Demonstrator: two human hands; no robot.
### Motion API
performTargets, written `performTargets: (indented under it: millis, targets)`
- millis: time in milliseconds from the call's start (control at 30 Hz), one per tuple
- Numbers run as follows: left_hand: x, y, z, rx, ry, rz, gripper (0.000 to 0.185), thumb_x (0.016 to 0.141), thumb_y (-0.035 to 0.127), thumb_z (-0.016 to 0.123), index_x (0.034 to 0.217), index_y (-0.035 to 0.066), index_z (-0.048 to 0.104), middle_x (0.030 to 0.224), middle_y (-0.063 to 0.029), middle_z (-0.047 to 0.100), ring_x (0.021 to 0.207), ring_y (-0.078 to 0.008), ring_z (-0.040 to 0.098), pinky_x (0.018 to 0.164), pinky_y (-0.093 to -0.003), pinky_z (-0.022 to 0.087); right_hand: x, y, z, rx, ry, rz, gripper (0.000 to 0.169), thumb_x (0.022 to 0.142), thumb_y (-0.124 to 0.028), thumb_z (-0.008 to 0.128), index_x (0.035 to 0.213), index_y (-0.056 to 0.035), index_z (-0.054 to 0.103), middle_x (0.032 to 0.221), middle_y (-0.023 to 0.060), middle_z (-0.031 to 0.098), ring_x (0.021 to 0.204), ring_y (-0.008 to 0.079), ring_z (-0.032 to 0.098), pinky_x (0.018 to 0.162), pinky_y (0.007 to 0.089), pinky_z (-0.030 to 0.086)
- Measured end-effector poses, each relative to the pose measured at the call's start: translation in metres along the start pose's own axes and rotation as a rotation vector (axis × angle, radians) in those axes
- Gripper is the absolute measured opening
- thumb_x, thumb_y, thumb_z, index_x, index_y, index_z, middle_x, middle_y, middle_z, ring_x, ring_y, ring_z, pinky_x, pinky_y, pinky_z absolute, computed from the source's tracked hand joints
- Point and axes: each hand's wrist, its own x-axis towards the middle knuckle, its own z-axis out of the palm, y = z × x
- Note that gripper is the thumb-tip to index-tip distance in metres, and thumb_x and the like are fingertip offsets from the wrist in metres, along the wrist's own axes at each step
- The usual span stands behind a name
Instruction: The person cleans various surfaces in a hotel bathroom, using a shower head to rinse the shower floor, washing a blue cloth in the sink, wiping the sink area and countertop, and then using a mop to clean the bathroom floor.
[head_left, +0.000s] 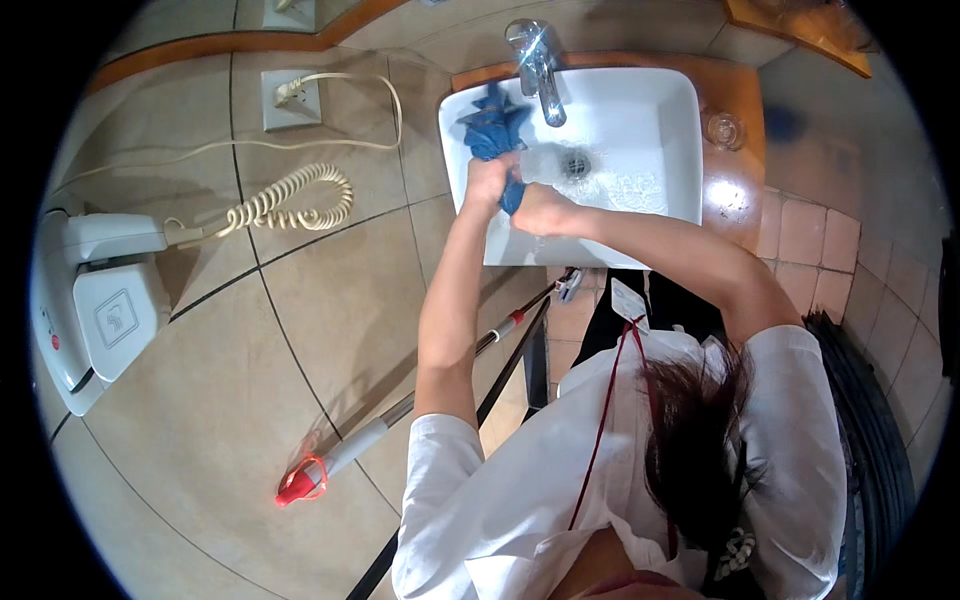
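Observation:
Both hands grip a bunched, twisted blue cloth (491, 135) over the left side of a white ceramic washbasin (679, 142). My left hand (489, 180) holds the cloth around its middle, with a loose, spread end sticking out beyond the fist. Just below and to the right, my right hand (544, 210) is closed around the lower end. The chrome faucet (538, 67) stands at the basin's back edge, right of the cloth. Water lies in the basin around the metal drain (576, 165).
A white wall-mounted hair dryer (112, 232) with a coiled cord (300, 202) hangs at left, plugged into a wall socket (291, 100). A telescopic pole with a red end (352, 450) leans at the tiled wall. A small glass (724, 131) stands on the orange-brown counter (739, 195).

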Motion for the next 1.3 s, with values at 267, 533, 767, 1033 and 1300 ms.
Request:
performTargets:
  millis: [267,533,767,1033,1300]
  targets:
    - [-0.002,-0.019,-0.029,0.642,-0.073,-0.087,0.046,0.067,0.018,0.066,0.100,-0.013,0.056,0.091,-0.0260,0.063,0.089,-0.0324,0.063,0.079,-0.0366,0.048,0.005,0.050,0.049,0.850,-0.312,-0.246,0.058,0.073,-0.048,0.069,0.110,-0.0048,0.055,0.110,0.0094,0.060,0.104,0.0226,0.056,0.093,0.0407,0.039]
    - [-0.115,-0.038,-0.037,-0.261,-0.049,-0.026,0.071,0.086,0.037,0.059,0.127,-0.011,0.025,0.098,-0.0165,0.062,0.085,-0.0210,0.064,0.079,-0.0312,0.051,0.025,0.042,0.027,1.806,-0.718,-0.082,0.063,0.083,-0.051,0.058,0.120,-0.0023,0.047,0.089,0.0059,0.062,0.076,0.0166,0.061,0.066,0.0318,0.053]
    - [-0.077,-0.077,0.039,-1.308,-0.582,-0.150,0.043,0.083,0.030,0.058,0.107,-0.003,0.045,0.091,-0.0101,0.058,0.080,-0.0175,0.060,0.073,-0.0300,0.049,-0.021,0.010,0.045,2.280,-1.070,-0.133,0.065,0.086,-0.035,0.061,0.131,0.0003,0.030,0.118,0.0151,0.050,0.074,0.0133,0.051,0.067,0.0249,0.046]
    - [-0.017,-0.028,0.008,-0.809,-0.208,-0.185,0.019,0.074,0.011,0.066,0.089,0.004,0.058,0.072,-0.0033,0.056,0.064,-0.0148,0.056,0.059,-0.0258,0.048,-0.017,0.040,0.011,1.531,-0.836,0.031,0.034,0.086,-0.030,0.058,0.101,-0.0004,0.054,0.090,0.0080,0.058,0.064,0.0125,0.051,0.059,0.0252,0.044]
    - [0.019,-0.023,-0.004,0.933,-0.125,-0.125,0.046,0.068,0.023,0.066,0.099,-0.009,0.060,0.096,-0.0207,0.063,0.094,-0.0287,0.060,0.079,-0.0354,0.048,0.004,0.033,0.039,0.031,0.183,-0.150,0.046,0.072,-0.024,0.059,0.103,0.0083,0.050,0.099,0.0311,0.057,0.094,0.0415,0.058,0.080,0.0424,0.046]
